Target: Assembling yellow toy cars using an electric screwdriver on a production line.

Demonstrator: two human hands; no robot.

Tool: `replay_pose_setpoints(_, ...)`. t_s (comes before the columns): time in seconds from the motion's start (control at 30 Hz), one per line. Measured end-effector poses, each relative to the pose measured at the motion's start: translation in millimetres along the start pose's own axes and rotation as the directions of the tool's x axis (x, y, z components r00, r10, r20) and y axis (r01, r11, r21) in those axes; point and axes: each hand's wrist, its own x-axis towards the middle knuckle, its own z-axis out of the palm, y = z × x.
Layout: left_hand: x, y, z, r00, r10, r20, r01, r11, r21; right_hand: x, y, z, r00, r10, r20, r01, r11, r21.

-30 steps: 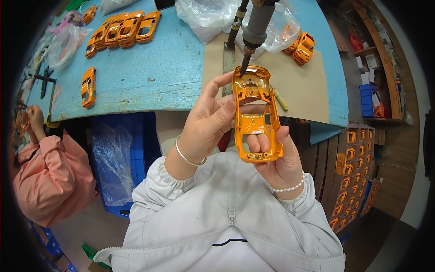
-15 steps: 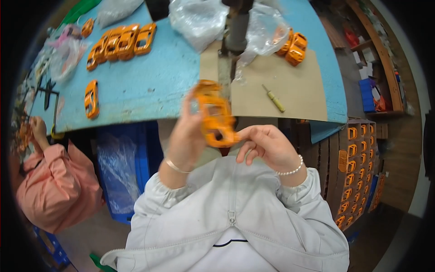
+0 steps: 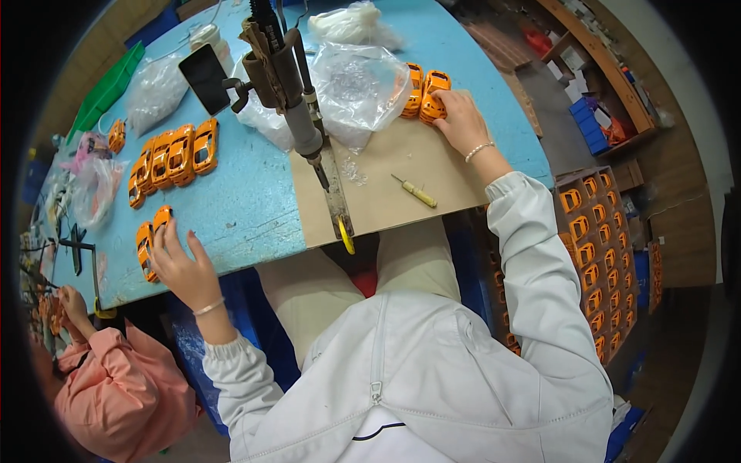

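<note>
My left hand (image 3: 187, 272) reaches to the table's left side, fingers spread, fingertips over the near end of an orange toy car body (image 3: 162, 217). That body lies beside another orange toy car body (image 3: 144, 251), and the hand hides part of it. At the far right, my right hand (image 3: 463, 123) has its fingers and thumb closed around the near end of an orange toy car body (image 3: 437, 83). A similar body (image 3: 413, 89) stands against its left side, partly behind a clear plastic bag (image 3: 359, 89). A yellow-handled screwdriver (image 3: 417, 193) lies on the brown cardboard (image 3: 386, 216).
A drill-like machine (image 3: 301, 127) rises between my hands over a metal strip. A row of several orange car bodies (image 3: 174, 158) lies at the left. Stacked trays of car bodies (image 3: 567, 220) stand to the right. A co-worker in a pink sleeve (image 3: 116, 378) works at the left.
Both hands have moved apart from the car body held before me. The left went to the table's left, where a second body now lies; the right reached to the far-right bodies. My view shifted.
</note>
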Motion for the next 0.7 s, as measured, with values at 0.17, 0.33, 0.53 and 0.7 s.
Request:
replay_pose_setpoints(0.17, -24, 68, -53, 0.954, 0.196, 0.227, 0.046, 0.653, -0.756, -19, -47, -71, 0.995, 0.103, 0.015, -0.100, 0.913, 0.396)
replay_pose_setpoints(0.33, -3, 142, -85, 0.864, 0.489, 0.120, -0.076, 0.362, -0.929, -89, -121, -143, 0.853, 0.020, 0.522, -0.499, 0.324, 0.803)
replay_pose_setpoints(0.53, -15, 162, -86, 0.686, 0.471, 0.555, 0.633, -0.011, -0.774, -105, -163, -129, 0.638, -0.364, 0.678, -0.731, -0.012, 0.682)
replay_pose_setpoints(0.7, -47, 155, -72, 0.385, 0.480, 0.788, 0.871, -0.471, -0.139, -69, -108, -61, 0.901, 0.208, 0.381, -0.398, 0.746, 0.533)
